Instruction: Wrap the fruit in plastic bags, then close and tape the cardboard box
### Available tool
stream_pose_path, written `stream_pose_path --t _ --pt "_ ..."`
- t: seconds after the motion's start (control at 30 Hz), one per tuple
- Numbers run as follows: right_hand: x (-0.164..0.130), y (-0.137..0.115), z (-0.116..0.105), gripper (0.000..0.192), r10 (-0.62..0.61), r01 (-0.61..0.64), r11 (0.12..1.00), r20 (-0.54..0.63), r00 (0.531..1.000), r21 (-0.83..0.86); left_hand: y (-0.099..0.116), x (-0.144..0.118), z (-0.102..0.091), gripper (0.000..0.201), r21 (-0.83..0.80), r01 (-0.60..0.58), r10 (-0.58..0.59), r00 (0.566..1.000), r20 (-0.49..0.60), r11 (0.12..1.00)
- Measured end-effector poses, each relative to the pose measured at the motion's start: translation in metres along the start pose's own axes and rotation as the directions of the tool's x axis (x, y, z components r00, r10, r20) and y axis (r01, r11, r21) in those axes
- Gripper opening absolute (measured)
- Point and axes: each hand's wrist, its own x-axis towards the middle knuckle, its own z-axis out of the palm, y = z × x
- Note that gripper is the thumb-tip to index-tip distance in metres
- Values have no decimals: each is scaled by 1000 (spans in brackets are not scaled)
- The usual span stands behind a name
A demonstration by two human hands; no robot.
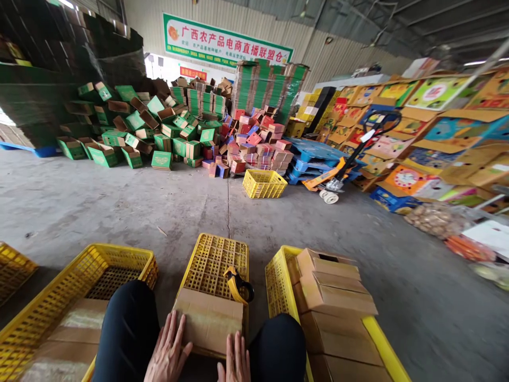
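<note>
We record both hands laid flat on a small cardboard box (209, 321) that rests on an upturned yellow crate (217, 260) between the person's knees. The left hand (169, 350) lies with fingers spread on the box's near left corner; the right hand (234, 361) lies with fingers held together against the near right edge. Neither hand pinches or encloses anything; both press open-palmed on the top face, which carries a strip of clear tape along its middle. We judge the step in hand to be smoothing down or closing the box top. Just beyond the right hand, touching the far right corner of the box, sits a yellow tape dispenser (238, 286). We judge the next move would call for lifting one hand off the box while the other keeps it steady on the crate's perforated surface. To the right of the right hand, near but apart, a yellow crate (278, 286) holds stacked sealed boxes (336, 297); to the left of the left hand another yellow crate (85, 265) holds flat cardboard (73, 329).
</note>
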Motion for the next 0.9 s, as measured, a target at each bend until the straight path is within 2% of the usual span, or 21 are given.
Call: stream_pose_path --t 0.13,0.23,0.37,0.5,0.6,0.73,0.9 --pt "2 0 10 75 -118 118 993 -27 993 7 17 0 5 84 39 -25 26 999 -32 999" --pt "11 -17 18 72 -208 208 978 -29 978 22 23 -7 12 84 10 -126 126 992 -27 992" --pt "29 -51 26 65 -237 247 966 -112 965 78 23 -11 16 76 17 -226 226 974 6 974" --pt "45 -70 23 57 -240 251 957 -86 967 148 14 -1 10 75 -18 -260 260 965 17 966" --pt "57 -78 14 53 -260 257 946 -13 966 200 2 11 3 68 -76 -243 246 968 39 967" --pt "79 -89 -3 55 -289 248 929 120 950 275 -11 24 1 53 -157 -136 146 988 53 978" --pt "104 -96 -18 54 -281 216 917 162 946 334 -16 33 5 46 -251 -89 95 995 12 964"
